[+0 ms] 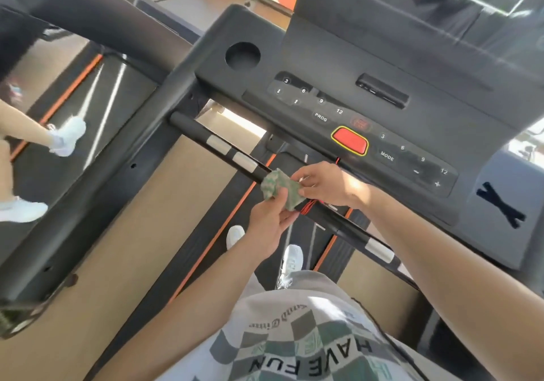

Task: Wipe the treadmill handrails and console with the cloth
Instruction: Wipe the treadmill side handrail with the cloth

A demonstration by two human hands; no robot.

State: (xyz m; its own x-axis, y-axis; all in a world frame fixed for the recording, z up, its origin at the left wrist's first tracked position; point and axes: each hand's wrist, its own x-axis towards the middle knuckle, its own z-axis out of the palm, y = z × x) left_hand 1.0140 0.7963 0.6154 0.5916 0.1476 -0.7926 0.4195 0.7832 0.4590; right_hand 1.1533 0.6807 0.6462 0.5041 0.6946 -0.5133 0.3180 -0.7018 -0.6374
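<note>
- Left hand [270, 222] and right hand [327, 185] both grip the green cloth [281, 188], bunching it around the front handrail bar [223, 148] to rub it.
- Console [435, 127] sits just beyond, likely next.

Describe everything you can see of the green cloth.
The cloth is small and green with a paler mottled pattern. It looks like soft fabric and is crumpled into a wad. It sits bunched on the black crossbar in front of the console, right beside a red coiled cord. The left hand pinches its lower edge, and the right hand grips its far side.
</note>
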